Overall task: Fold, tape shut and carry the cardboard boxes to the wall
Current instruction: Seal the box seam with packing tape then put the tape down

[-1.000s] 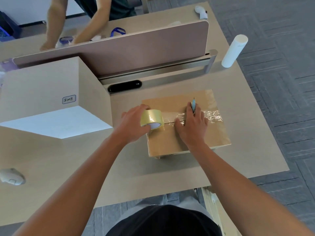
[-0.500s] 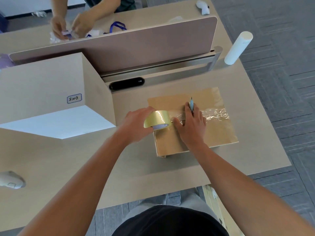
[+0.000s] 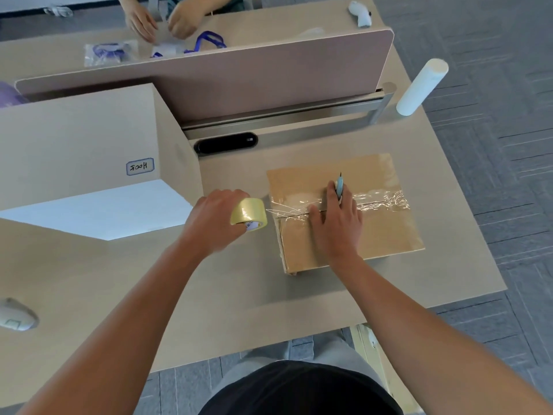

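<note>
On the counter my cardboard box lies flat, my right hand pressing its taped seam while pinching a blue cutter, and my left hand, gripping the tape roll, has drawn past the box's edge, so cutting seems next.

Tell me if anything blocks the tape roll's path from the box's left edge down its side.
Nothing visible does. The left hand holds the roll just past the box's left edge, over bare desk. The right hand presses the tape further right.
</note>
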`<state>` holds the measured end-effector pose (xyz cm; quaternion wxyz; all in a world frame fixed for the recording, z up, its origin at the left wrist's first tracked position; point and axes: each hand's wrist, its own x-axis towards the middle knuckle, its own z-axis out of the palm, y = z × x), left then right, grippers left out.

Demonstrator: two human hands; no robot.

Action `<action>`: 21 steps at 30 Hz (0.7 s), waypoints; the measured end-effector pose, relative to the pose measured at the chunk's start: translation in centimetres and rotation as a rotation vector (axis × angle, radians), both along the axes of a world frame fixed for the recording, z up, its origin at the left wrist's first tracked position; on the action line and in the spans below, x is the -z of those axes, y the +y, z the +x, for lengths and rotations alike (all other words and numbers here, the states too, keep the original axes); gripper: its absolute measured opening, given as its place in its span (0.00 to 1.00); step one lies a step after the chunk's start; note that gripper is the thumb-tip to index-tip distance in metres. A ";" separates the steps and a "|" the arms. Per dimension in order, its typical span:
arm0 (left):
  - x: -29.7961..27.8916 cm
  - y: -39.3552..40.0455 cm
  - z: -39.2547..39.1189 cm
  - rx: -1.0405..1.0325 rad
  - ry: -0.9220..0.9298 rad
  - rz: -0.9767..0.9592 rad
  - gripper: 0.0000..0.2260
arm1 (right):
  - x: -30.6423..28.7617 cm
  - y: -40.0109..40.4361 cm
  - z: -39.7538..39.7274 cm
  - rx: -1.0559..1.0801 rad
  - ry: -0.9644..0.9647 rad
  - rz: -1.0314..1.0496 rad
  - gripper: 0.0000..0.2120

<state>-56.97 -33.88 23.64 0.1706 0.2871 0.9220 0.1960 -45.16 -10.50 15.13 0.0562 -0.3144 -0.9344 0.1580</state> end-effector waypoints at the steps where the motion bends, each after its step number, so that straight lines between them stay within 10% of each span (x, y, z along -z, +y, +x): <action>1: 0.2 -0.2 -0.1 0.008 0.006 -0.003 0.23 | 0.0 -0.8 -0.2 -0.002 0.002 0.010 0.31; 21: 2.2 -2.2 1.3 0.000 -0.093 -0.021 0.23 | 0.2 -2.9 0.4 -0.085 -0.022 -0.036 0.38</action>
